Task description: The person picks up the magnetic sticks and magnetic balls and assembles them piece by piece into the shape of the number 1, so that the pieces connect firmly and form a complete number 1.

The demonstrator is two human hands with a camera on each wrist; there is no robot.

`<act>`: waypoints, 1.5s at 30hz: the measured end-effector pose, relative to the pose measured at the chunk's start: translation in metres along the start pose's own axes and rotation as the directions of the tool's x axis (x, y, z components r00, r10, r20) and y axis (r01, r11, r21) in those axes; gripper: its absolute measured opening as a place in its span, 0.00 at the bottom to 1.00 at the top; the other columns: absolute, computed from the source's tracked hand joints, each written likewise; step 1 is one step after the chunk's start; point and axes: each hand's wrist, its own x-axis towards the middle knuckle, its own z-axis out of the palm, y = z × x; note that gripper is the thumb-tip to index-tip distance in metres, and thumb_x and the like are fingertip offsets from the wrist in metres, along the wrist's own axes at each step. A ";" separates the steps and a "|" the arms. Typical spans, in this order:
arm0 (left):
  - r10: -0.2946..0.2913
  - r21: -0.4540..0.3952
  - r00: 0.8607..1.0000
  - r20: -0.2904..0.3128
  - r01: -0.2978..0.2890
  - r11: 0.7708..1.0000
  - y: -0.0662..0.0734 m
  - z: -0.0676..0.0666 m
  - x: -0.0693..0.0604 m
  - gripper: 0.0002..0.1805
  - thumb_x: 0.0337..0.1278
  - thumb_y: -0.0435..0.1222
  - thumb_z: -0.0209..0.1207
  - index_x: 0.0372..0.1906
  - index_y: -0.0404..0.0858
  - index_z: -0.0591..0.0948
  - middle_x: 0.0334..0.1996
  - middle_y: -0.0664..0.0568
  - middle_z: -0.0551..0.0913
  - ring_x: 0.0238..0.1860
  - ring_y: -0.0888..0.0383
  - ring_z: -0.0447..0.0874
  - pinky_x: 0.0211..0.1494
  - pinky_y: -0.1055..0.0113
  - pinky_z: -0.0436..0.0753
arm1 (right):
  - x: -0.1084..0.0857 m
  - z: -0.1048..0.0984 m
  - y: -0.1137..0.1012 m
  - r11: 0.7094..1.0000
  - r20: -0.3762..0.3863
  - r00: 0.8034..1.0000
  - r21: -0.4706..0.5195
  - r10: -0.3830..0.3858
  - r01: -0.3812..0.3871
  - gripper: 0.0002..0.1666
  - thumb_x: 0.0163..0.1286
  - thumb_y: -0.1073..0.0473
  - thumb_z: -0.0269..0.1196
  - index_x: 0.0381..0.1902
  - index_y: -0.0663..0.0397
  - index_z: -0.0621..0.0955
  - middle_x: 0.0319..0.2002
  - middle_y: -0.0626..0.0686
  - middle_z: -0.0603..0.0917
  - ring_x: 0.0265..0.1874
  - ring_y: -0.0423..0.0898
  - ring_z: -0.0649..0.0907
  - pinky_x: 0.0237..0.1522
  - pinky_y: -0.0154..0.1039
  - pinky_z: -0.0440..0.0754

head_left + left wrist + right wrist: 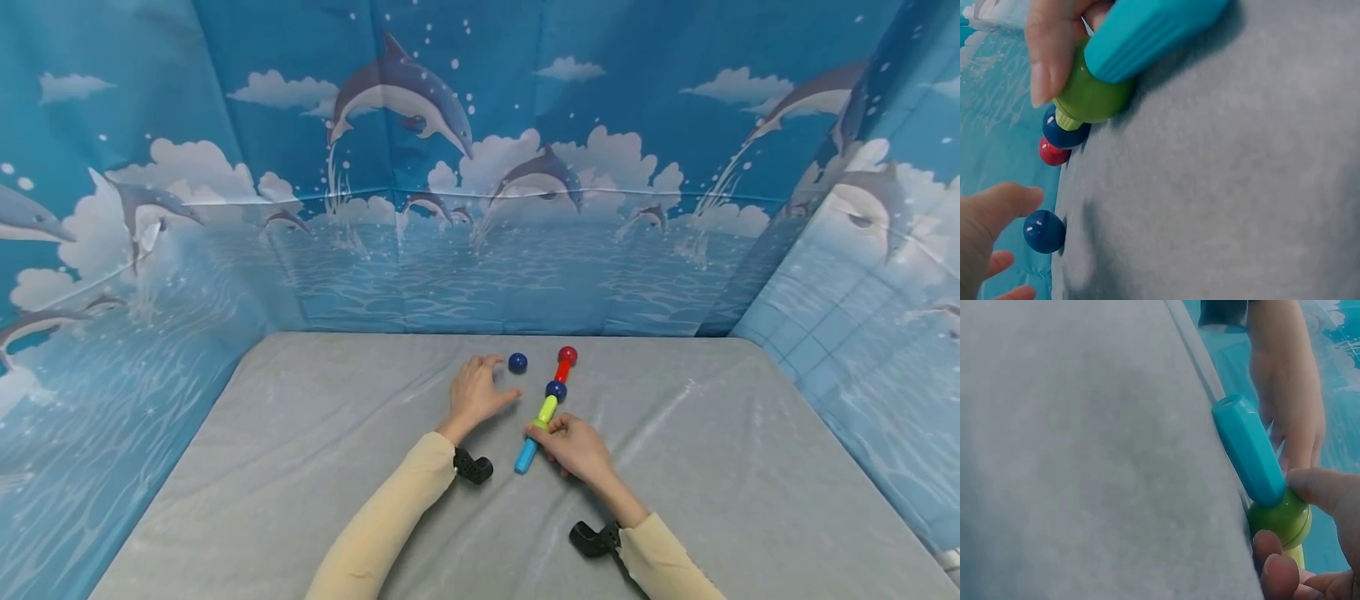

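Observation:
A jointed chain of toy balls and rods lies on the grey cloth. From far to near it runs red ball (567, 356), red rod (562, 372), dark blue ball (556, 390), yellow-green rod (548, 408), green ball (1097, 94) and light blue rod (526, 457). My right hand (579, 447) pinches the green ball between thumb and fingers, partly covering it in the head view. To the left, my left hand (476, 393) hovers with fingers spread and holds nothing. Just beyond its fingertips sits a loose dark blue ball (517, 362), apart from the chain.
The grey cloth-covered table (675, 467) has shallow creases. Blue dolphin-print curtains (480, 275) rise along its back and sides. Each wrist carries a black camera; the left wrist camera (473, 466) is near the chain's close end.

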 end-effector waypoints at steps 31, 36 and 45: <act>-0.020 0.158 0.998 0.056 0.011 0.987 0.009 0.022 0.037 0.45 0.43 0.60 0.66 0.69 0.50 0.66 0.57 0.45 0.71 0.56 0.49 0.70 0.57 0.52 0.69 | 0.000 0.000 0.003 0.999 -0.015 0.999 0.016 -0.029 0.029 0.28 0.58 0.35 0.65 0.32 0.54 0.76 0.13 0.48 0.76 0.05 0.42 0.72 0.10 0.36 0.67; -0.016 0.140 0.999 0.043 0.010 0.990 0.011 0.024 0.040 0.43 0.45 0.58 0.66 0.69 0.49 0.67 0.56 0.45 0.73 0.55 0.48 0.71 0.56 0.52 0.69 | -0.001 0.001 0.002 0.999 -0.022 0.999 0.018 -0.030 0.030 0.27 0.58 0.36 0.65 0.32 0.54 0.76 0.13 0.48 0.76 0.05 0.42 0.72 0.10 0.35 0.66; -0.020 0.174 0.999 0.042 0.013 0.985 0.013 0.028 0.047 0.43 0.45 0.59 0.66 0.68 0.50 0.68 0.54 0.44 0.74 0.51 0.47 0.73 0.52 0.52 0.72 | -0.002 0.000 0.000 1.000 -0.022 1.000 0.009 -0.011 0.011 0.27 0.58 0.36 0.65 0.32 0.54 0.76 0.14 0.48 0.76 0.05 0.41 0.71 0.10 0.34 0.66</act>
